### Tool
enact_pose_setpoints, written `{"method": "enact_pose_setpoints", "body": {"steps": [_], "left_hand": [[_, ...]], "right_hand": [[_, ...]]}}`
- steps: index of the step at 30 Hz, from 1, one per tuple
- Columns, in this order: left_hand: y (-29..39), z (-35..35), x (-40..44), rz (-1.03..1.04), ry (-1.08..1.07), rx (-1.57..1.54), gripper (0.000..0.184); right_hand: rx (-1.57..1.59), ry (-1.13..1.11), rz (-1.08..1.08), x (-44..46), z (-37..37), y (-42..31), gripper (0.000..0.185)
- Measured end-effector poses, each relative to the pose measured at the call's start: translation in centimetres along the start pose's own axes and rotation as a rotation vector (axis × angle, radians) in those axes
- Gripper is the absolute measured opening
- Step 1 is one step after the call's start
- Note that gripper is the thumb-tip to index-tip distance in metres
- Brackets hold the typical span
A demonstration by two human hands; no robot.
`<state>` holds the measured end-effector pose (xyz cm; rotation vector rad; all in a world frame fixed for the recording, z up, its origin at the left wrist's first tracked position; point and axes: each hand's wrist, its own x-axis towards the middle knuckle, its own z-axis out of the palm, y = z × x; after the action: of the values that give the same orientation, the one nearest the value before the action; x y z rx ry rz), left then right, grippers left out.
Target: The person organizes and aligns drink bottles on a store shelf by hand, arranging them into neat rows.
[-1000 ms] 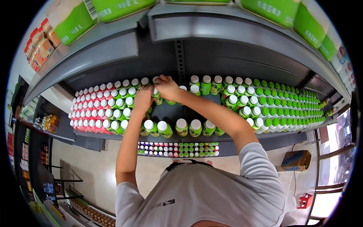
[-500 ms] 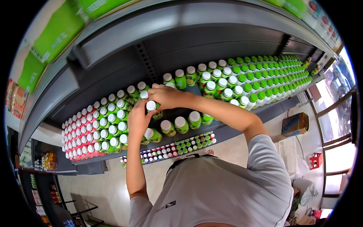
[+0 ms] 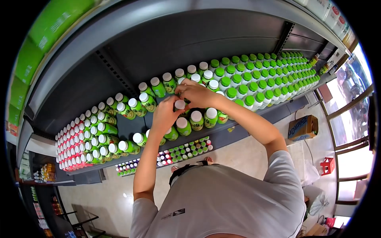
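White-capped green bottles (image 3: 168, 84) stand in rows on a dark shelf. My left hand (image 3: 166, 113) has its thumb and fingers closed round a white-capped bottle (image 3: 179, 104), whose body is mostly hidden. Just to its right, my right hand (image 3: 194, 94) reaches over the bottles with bent fingers; what is under its fingertips is hidden. A front row of white-capped bottles (image 3: 196, 120) runs below both hands. Left of my left hand, several more bottles (image 3: 135, 105) stand near a bare patch of shelf (image 3: 130, 125).
Green-capped bottles (image 3: 262, 84) fill the shelf's right side, pink bottles (image 3: 70, 147) its left end. The upper shelf's metal edge (image 3: 131, 12) curves overhead. A lower shelf holds small bottles (image 3: 184, 150). On the floor stand a cardboard box (image 3: 303, 127) and a red stool (image 3: 327, 166).
The view has swung to the right. Both hands have moved rightward along the shelf, from the back row to a place nearer the green-capped bottles, with the left hand round a bottle.
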<state>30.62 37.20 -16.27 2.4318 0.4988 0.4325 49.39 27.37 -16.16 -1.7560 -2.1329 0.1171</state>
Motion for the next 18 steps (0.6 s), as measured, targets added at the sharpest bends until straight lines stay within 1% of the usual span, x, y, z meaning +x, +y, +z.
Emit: {"method": "enact_pose_setpoints", "body": {"steps": [2, 3, 5, 8, 11, 18], "left_hand": [[0.6, 1.3, 0.4, -0.011, -0.006, -0.021, 0.035], [0.7, 1.9, 0.7, -0.004, 0.0, -0.02, 0.034], [1.6, 2.3, 0.7, -0.017, -0.001, -0.018, 0.034], [1.3, 2.8, 0.8, 0.03, 0.024, -0.068, 0.035], [0.8, 3.6, 0.8, 0.007, 0.012, -0.171, 0.035], [1.9, 3.8, 1.2, -0.017, -0.041, -0.094, 0.037]], "right_hand": [[0.009, 0.011, -0.007, -1.2, -0.4, 0.6, 0.033], [-0.001, -0.022, 0.006, -1.5, -0.6, 0.9, 0.034], [0.005, 0.01, -0.015, -2.2, -0.4, 1.6, 0.035], [0.04, 0.029, -0.036, -2.7, -0.1, 1.9, 0.035], [0.02, 0.021, -0.06, -2.9, -0.1, 1.9, 0.034], [0.011, -0.035, -0.004, -3.6, -0.4, 2.2, 0.033]]}}
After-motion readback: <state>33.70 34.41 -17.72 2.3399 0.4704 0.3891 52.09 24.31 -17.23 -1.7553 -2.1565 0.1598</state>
